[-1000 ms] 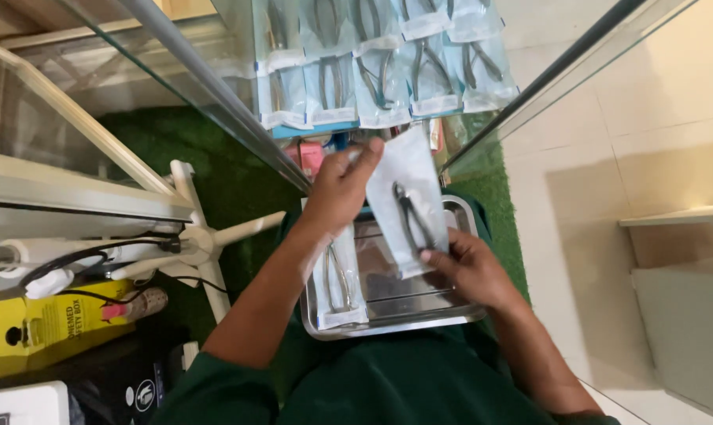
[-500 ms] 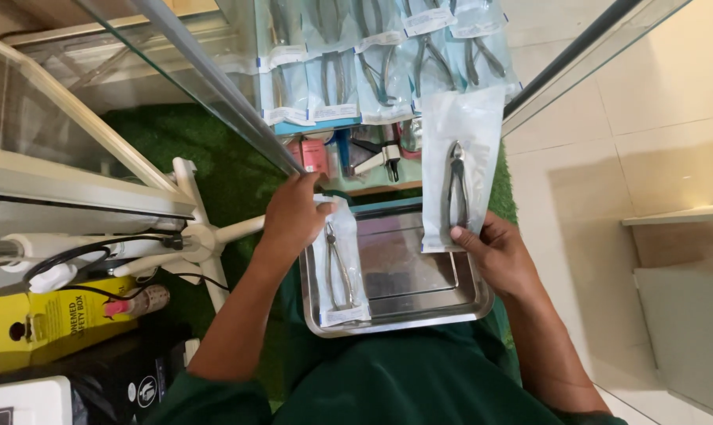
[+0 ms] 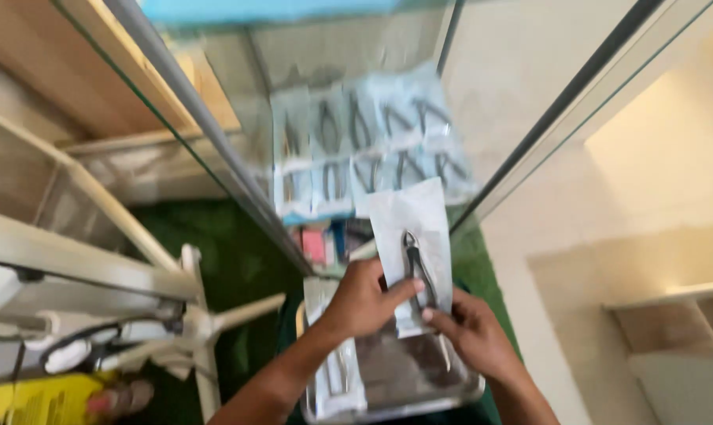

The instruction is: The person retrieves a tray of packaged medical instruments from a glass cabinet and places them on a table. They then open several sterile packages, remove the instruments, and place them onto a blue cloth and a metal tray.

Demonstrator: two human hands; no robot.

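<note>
We hold a clear sealed pouch with dark metal forceps upright, left hand and right hand both pinching it (over a steel tray).

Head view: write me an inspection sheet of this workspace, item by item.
Surface: metal tray low in the view, over green matting.
Job's things: clear pouch with dark pliers inside, held upright above the tray by both hands.
Clutter: second sealed pouch lying at the tray's left edge; rows of similar pouches on the glass shelf beyond.
Grips: left hand pinches the pouch's left side; right hand holds its lower edge.
Cables: dark cable loops at lower left.
Surroundings: white stand, yellow box, pale tiled wall on the right; picture blurred.
</note>
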